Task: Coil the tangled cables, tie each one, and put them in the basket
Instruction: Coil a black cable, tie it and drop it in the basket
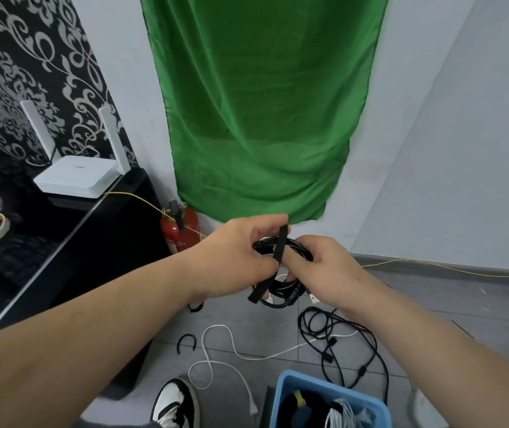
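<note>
– What do I have in the hands?

– At centre frame my left hand (241, 257) and right hand (324, 270) both clasp 1 coiled black cable (281, 291), a black strap (279, 248) crossing it between my fingers.

– And the rest?

– Loose black cables (339, 341) and a white cable (225, 350) lie on the floor, lower centre; the blue basket (290, 387) sits at the bottom edge, already holding bundles
</note>
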Tool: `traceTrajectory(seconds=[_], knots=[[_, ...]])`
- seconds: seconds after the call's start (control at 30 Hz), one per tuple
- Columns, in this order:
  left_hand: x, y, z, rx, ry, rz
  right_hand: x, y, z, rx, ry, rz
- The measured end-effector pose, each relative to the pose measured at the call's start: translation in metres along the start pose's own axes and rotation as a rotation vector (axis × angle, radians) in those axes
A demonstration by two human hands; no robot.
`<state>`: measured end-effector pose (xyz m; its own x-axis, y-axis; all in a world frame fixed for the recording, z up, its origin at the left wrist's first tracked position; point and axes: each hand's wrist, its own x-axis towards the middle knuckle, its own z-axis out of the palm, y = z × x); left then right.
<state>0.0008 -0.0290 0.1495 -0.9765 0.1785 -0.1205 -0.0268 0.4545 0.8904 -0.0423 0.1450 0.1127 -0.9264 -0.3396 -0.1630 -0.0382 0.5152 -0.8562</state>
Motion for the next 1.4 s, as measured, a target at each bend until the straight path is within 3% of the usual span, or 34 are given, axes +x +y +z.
traceTrajectory(seconds=[0.2,0.4,0.57,0.8,0.97,1.07,1.2,1.4], knots=[[0.001,0.009,0.003,0.301,-0.035,0.027,-0.006,-0.002,-0.001,0.019,-0.045,-0.003],[0.005,0.013,0.004,0.364,-0.028,0.007,-0.008,-0.001,-0.003,0.057,-0.017,-0.029],[0.004,0.021,0.001,0.283,-0.168,-0.176,-0.008,0.002,-0.004,-0.001,-0.03,-0.046],[0.015,0.009,-0.001,0.653,-0.035,0.042,-0.01,0.004,-0.002,-0.06,-0.071,-0.136],[0.014,0.003,-0.009,0.505,0.016,0.155,-0.01,0.005,-0.004,-0.107,-0.063,-0.189],[0.012,-0.002,-0.015,0.37,0.079,0.152,-0.01,0.003,-0.007,-0.138,-0.063,-0.22],[0.008,0.001,-0.017,0.242,0.043,0.12,-0.01,0.002,-0.009,-0.094,-0.058,-0.184],[0.009,0.003,-0.021,0.316,0.013,0.107,-0.007,0.001,-0.003,-0.069,-0.06,-0.174]])
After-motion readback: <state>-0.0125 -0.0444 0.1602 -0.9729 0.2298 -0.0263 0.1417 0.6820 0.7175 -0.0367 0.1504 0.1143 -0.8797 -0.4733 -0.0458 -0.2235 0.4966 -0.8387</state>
